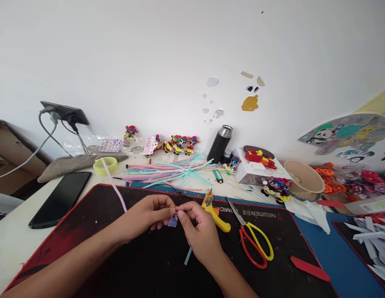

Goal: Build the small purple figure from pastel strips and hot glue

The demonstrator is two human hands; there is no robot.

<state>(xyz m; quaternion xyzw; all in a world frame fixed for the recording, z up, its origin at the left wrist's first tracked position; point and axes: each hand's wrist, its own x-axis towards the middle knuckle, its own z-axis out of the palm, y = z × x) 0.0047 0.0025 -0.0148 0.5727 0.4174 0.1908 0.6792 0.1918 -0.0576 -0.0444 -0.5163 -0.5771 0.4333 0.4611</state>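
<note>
Near the middle of the black mat point(142, 265), my left hand point(156, 213) and my right hand point(197, 227) meet, fingertips pinched on a small purple piece point(173, 221). Its shape is partly hidden by the fingers. A pale blue strip point(187, 256) shows below my right hand. A pale pink strip point(114, 185) slants down behind my left hand. Just right of my right hand lies a yellow glue gun point(215, 213), and beyond it scissors point(242, 219) with one red and one yellow handle.
Pastel strips point(167, 171) lie behind the mat, near a black bottle point(219, 145) and a white box point(246, 177). A phone point(61, 198) and a yellow-green roll point(105, 166) are at left. A bowl point(304, 180), red strip point(309, 268) and white strips point(371, 242) are at right.
</note>
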